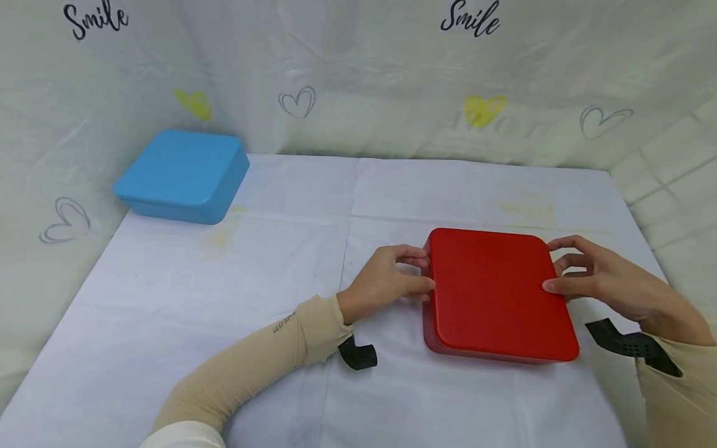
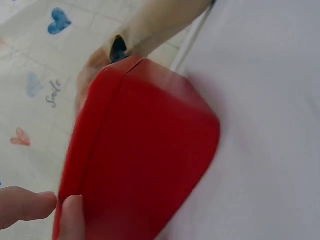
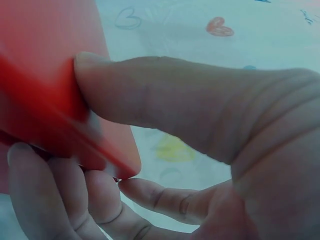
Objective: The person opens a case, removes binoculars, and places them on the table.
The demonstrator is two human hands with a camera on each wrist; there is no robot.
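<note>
A red lidded box (image 1: 501, 295) sits flat on the white-covered counter (image 1: 280, 249), right of its middle and near its right edge, with the left hand (image 1: 389, 280) at its left side, the thumb and fingers pinching the lid's rim there. The right hand (image 1: 602, 274) pinches the opposite side, its thumb laid over the lid's top edge and its bent fingers tucked against the underside of the rim. A blue box (image 1: 182, 174) stands well apart at the counter's far left corner, before a pale curtain (image 1: 358, 56) printed with hearts and the word "Smile".
</note>
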